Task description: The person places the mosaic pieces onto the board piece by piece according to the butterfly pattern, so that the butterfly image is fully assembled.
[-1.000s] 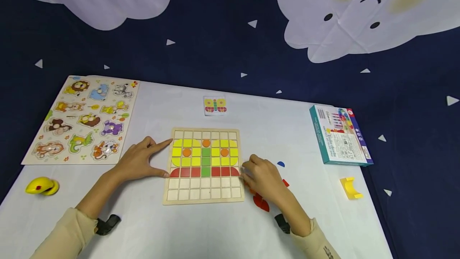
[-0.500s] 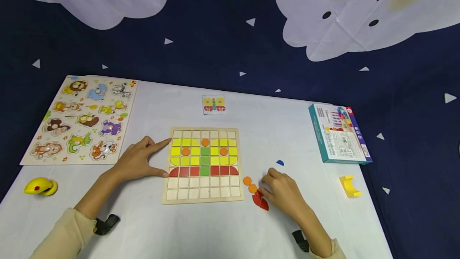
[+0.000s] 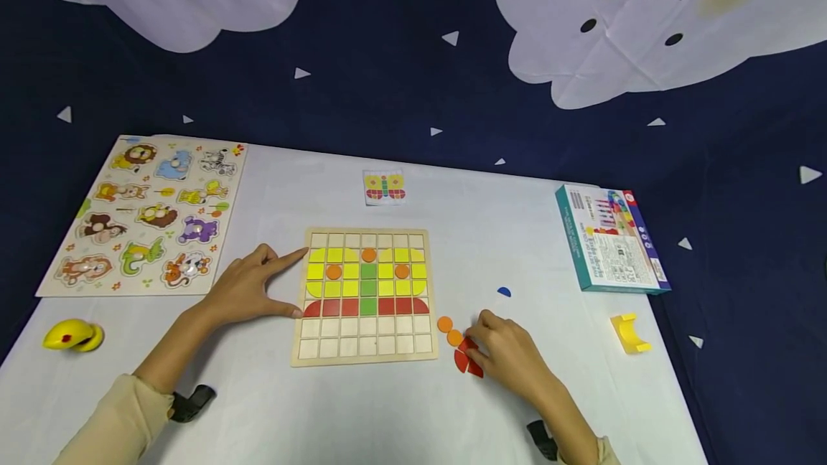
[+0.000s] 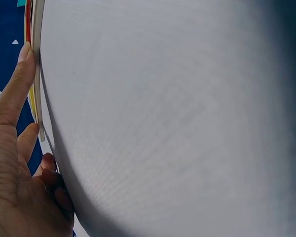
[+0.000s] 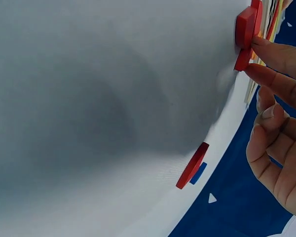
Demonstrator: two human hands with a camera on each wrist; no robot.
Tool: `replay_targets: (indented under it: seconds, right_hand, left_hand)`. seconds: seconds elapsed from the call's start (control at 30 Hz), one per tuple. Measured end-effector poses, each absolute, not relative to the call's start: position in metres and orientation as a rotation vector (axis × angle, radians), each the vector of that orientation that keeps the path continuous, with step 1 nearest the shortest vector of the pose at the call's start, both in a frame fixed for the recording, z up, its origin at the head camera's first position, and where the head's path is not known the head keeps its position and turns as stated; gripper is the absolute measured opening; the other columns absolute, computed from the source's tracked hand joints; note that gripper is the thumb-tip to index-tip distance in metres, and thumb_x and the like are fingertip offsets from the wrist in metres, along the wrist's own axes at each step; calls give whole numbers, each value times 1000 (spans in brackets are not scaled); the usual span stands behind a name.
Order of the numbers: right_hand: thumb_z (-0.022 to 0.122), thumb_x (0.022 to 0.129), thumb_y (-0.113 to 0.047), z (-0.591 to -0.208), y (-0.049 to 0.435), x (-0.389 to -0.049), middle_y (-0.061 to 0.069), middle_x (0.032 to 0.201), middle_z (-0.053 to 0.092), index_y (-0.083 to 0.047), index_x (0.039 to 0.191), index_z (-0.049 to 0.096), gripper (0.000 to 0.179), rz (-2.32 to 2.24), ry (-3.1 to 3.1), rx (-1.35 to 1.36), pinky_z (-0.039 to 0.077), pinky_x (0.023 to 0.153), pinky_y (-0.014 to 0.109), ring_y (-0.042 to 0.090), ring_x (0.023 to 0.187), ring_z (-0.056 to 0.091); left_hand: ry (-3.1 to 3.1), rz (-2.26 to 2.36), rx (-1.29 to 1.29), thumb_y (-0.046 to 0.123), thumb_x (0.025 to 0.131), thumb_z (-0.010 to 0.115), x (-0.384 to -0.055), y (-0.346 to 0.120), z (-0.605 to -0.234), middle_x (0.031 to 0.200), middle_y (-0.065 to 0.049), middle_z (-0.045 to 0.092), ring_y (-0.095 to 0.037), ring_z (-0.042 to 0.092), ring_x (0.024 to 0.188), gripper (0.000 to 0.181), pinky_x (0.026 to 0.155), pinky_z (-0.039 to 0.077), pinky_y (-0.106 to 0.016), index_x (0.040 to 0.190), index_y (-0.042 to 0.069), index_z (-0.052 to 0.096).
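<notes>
A square wooden grid board (image 3: pixel 349 346) lies mid-table, bearing yellow, orange, green and red tiles in a butterfly-like pattern. My left hand (image 3: pixel 248 289) steadies its left edge, index finger and thumb spread along the frame. To the board's right, my right hand (image 3: pixel 507 354) pinches a red tile (image 3: pixel 466 344) between thumb and index finger among a small cluster of red tiles (image 3: pixel 460 360). Two orange discs (image 3: pixel 444 324) lie beside that cluster. In the right wrist view, another red tile (image 5: pixel 193 165) lies apart, near a blue half-round tile (image 5: pixel 199 174).
A butterfly pattern card (image 3: pixel 384 187) lies beyond the board. An animal knob puzzle (image 3: pixel 142 217) covers the back left, with a yellow toy (image 3: pixel 74 335) in front of it. At the right are a teal-edged box (image 3: pixel 610 239) and a yellow arched block (image 3: pixel 629 334).
My right hand has left the board's right edge and moved right to the red tiles, uncovering the orange discs. The red tiles have shifted slightly. My left hand stays put.
</notes>
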State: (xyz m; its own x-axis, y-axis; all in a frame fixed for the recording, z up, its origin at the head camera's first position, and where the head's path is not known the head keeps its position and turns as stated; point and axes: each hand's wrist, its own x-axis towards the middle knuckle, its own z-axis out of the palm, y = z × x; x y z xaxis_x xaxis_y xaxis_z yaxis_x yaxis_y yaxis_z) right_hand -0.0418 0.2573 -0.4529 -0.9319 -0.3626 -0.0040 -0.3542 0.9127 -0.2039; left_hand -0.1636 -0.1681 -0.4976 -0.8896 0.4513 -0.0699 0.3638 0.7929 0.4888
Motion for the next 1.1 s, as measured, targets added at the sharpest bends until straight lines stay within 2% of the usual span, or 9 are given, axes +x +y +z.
replay_targets:
  seconds: [0.3,0.67,0.93,1.1]
  right_hand:
    - [90,71,-21,-457,259,-38,-7,79,51,-10,86,76,24,-262,3073,-638,46,66,29,7,64,41]
    - [90,70,-27,-459,260,-34,-4,76,50,-9,79,72,27,-156,3155,-684,41,61,26,11,63,42]
    - [90,69,-18,-457,263,-31,-5,78,50,-8,84,74,24,-187,3103,-652,41,63,25,9,66,42]
    - [89,68,-21,-459,263,-31,-4,76,49,-8,80,73,24,-177,3136,-670,41,62,26,10,65,41]
  left_hand:
    - [2798,713,637,73,55,82,-163,-168,-498,93,-1,42,-15,36,76,112,69,28,-32,149,24,47]
    - [2795,710,638,73,56,82,-163,-168,-496,93,-1,43,-15,37,76,112,70,28,-32,149,23,47]
    - [2789,707,628,72,56,83,-163,-167,-496,94,-2,43,-16,37,76,112,71,28,-32,150,23,46]
    - [2790,701,630,72,56,83,-164,-168,-497,94,-2,43,-16,37,75,111,70,28,-32,150,23,46]
